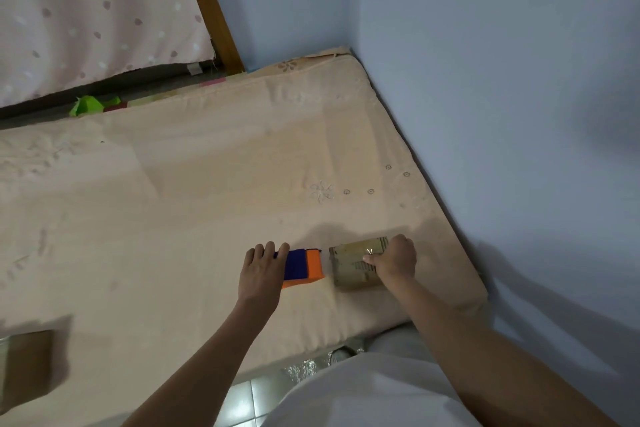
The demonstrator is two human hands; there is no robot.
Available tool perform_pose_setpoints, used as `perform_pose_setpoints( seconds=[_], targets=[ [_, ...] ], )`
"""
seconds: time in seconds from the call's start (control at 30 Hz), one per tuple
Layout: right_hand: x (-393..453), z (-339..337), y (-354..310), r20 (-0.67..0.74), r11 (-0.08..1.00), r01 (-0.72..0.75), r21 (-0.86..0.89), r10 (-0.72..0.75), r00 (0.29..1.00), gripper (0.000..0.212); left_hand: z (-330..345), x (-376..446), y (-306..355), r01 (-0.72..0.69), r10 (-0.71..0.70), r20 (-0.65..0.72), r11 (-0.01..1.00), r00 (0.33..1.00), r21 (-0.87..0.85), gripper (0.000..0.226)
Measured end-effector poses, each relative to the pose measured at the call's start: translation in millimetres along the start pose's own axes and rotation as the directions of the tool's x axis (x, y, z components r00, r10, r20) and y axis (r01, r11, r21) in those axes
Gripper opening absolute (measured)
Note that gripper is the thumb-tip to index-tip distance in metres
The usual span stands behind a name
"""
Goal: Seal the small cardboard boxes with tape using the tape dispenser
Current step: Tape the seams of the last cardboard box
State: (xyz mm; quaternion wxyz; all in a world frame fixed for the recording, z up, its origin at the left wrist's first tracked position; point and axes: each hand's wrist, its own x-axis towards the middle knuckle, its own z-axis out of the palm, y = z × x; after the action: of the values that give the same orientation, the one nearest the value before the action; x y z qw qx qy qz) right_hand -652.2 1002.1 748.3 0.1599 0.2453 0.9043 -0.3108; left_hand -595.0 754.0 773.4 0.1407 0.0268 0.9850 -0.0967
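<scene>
A small brown cardboard box [349, 265] lies on the peach mattress [207, 191] near its right edge. My right hand [396, 260] grips the box's right side, thumb on its top. Just left of it sits an orange and blue block-shaped object [306, 265], which looks like the tape dispenser. My left hand [263, 270] rests on the blue end with fingers laid over it. Another brown cardboard box [26, 364] stands at the lower left, partly cut off by the frame.
Blue walls [485, 80] close in the right side and far corner. A pink dotted curtain [86, 10] and a wooden post [211, 7] stand at the back left. A green scrap [90, 105] lies beyond the mattress. Tiled floor [249, 395] shows below.
</scene>
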Motion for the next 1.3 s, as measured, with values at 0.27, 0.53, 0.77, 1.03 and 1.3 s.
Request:
perform_pose_setpoints(
  seconds=[0.27,0.53,0.77,1.03,1.3],
  targets=[
    [-1,-1,-3,0.010,1.000,-0.019,-0.016,0.019,1.000,0.071,-16,6,21,-0.033,0.015,0.125,0.989,0.992,0.144,0.073],
    [-2,-1,-3,0.008,0.999,-0.012,-0.033,0.013,1.000,0.072,-22,19,44,-0.021,-0.021,0.173,0.970,0.985,0.241,0.063],
    [-3,-3,-4,0.025,0.999,-0.011,-0.045,0.013,1.000,0.071,-16,24,29,0.057,-0.143,0.243,0.943,0.960,0.328,0.059],
    [-1,-6,-2,0.028,0.999,0.003,-0.054,-0.002,1.000,0.070,8,32,31,0.482,-0.347,0.382,0.800,0.857,-0.356,0.031],
    [0,-2,-1,0.033,0.998,0.011,-0.065,-0.009,0.999,0.070,44,19,45,0.638,-0.572,0.377,0.366,0.728,-0.678,0.019]
  ],
)
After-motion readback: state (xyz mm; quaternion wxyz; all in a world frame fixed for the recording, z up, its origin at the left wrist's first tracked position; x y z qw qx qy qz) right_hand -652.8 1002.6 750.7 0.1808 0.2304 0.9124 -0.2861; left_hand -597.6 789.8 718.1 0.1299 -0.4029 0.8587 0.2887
